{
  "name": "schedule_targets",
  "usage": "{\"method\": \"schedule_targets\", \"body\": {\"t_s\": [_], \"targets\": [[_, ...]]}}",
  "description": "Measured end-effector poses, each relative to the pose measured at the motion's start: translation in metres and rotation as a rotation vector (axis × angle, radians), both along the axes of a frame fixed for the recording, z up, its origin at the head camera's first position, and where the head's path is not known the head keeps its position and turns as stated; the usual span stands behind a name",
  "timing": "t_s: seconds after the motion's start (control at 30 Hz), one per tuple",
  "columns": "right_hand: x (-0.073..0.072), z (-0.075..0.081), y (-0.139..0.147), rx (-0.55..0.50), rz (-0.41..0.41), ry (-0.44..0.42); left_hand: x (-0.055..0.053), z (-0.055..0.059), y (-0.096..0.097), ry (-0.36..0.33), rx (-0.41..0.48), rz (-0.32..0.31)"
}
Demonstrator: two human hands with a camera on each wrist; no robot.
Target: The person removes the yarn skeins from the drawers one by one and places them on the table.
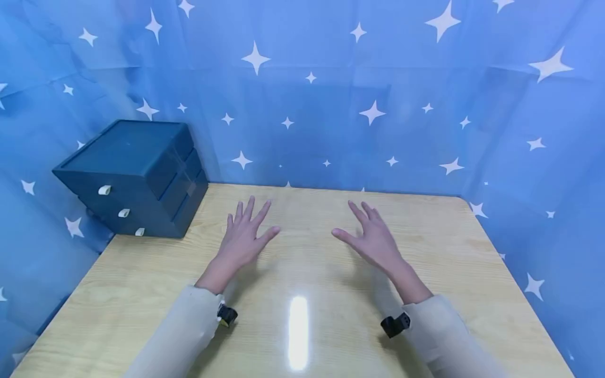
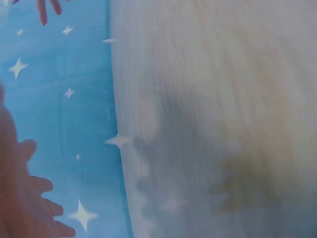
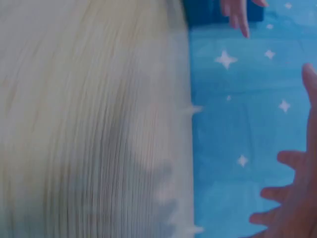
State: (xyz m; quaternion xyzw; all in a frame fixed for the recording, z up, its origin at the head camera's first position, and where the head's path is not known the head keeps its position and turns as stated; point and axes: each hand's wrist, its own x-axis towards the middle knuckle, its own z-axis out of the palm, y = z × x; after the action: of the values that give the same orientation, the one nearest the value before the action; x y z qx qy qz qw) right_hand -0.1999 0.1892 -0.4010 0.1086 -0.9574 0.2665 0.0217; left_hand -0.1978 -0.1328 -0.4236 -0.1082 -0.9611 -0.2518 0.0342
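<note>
My left hand (image 1: 242, 240) hovers over the left-centre of the wooden table (image 1: 312, 262), fingers spread and nothing held. Opposite it, my right hand (image 1: 375, 239) is also spread above the tabletop with its thumb pointing inward. Shadows of both hands fall on the wood. A dark blue drawer cabinet (image 1: 127, 152) stands at the table's back left corner, nearer to the left hand. Its three stacked drawers, each with a small white knob (image 1: 104, 190), look closed. In the left wrist view the left hand's fingertips (image 2: 42, 184) show at the lower left edge.
A blue curtain (image 1: 302, 105) with white stars hangs behind the table and along both sides. Each wrist carries a small black camera (image 1: 396, 324) at the sleeve cuff. A bright light reflection lies on the tabletop between the forearms.
</note>
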Motion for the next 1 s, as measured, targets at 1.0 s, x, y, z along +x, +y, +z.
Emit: {"method": "schedule_targets", "body": {"t_s": [1.0], "targets": [[-0.003,-0.042,-0.197,-1.074,0.448,-0.421,0.018,0.000,-0.197,0.530,1.445,1.006]]}}
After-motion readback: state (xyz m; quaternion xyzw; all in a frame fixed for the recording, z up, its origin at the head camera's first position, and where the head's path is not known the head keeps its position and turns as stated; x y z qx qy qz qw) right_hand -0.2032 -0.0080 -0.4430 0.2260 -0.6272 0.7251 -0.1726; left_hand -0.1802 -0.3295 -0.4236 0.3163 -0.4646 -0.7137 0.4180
